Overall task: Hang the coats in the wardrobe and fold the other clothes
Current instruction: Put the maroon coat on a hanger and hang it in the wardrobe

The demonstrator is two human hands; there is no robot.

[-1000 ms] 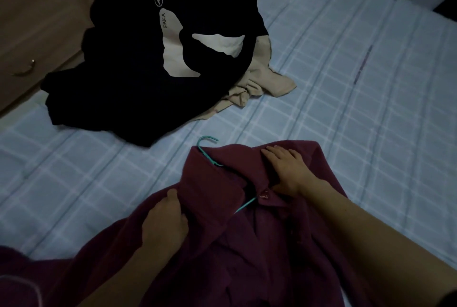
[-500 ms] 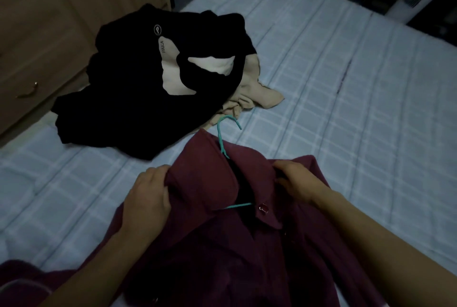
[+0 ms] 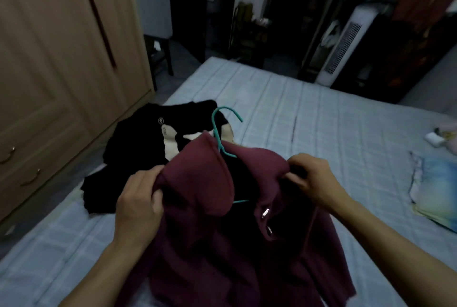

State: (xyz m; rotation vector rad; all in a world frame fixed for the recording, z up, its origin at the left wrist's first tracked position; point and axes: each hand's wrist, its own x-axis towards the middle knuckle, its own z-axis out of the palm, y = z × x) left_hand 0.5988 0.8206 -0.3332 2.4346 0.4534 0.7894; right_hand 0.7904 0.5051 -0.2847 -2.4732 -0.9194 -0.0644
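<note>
A maroon coat with metal snaps hangs on a teal hanger, lifted above the bed. My left hand grips the coat's left shoulder. My right hand grips its right shoulder. The hanger's hook sticks up above the collar. Behind the coat, a black garment with cream patches lies in a heap on the bed. The tan wooden wardrobe stands at the left, its doors nearly closed.
The bed has a pale blue checked cover. Folded light blue cloth and small pale items lie at its right edge. A white tower appliance and dark furniture stand beyond the bed. Wardrobe drawers with metal handles are lower left.
Both hands have lifted the maroon coat and hanger off the bed by its shoulders. My view has tilted up, bringing in the wardrobe and the room beyond.
</note>
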